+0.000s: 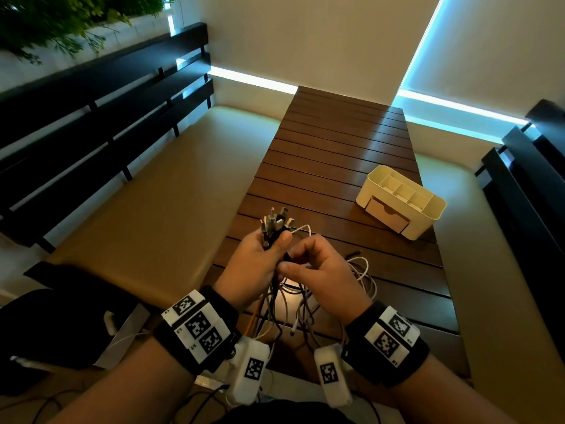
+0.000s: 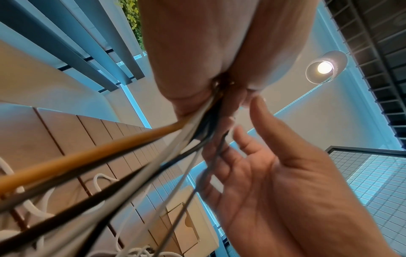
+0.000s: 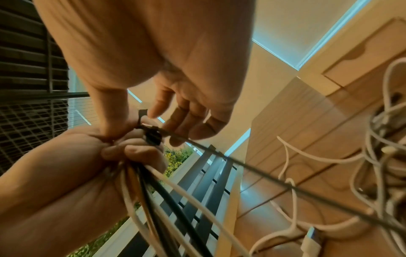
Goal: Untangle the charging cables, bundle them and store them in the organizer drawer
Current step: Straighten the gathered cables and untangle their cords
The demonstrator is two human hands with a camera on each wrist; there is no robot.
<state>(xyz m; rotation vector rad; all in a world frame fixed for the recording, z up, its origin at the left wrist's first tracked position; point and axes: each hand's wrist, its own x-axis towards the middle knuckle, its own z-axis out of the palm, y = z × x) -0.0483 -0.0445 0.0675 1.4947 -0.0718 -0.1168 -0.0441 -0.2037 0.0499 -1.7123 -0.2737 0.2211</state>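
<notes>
My left hand (image 1: 269, 244) grips a bundle of charging cables (image 1: 273, 223) just below their plugs, which stick up out of the fist. The cords hang down from it, orange, black and white (image 2: 123, 156). My right hand (image 1: 294, 262) is close beside it, its thumb and forefinger pinching a black plug (image 3: 152, 137). A thin dark cable (image 3: 241, 165) runs from this plug to the table. The cream organizer (image 1: 428, 215) stands on the table at the right, its drawer (image 1: 386, 214) closed.
Loose white cables (image 1: 362, 270) lie in a pile on the dark slatted table (image 1: 336, 142) under my right hand. Tan bench seats (image 1: 153, 194) with dark slatted backs run along both sides. A dark bag (image 1: 61, 316) lies at the lower left.
</notes>
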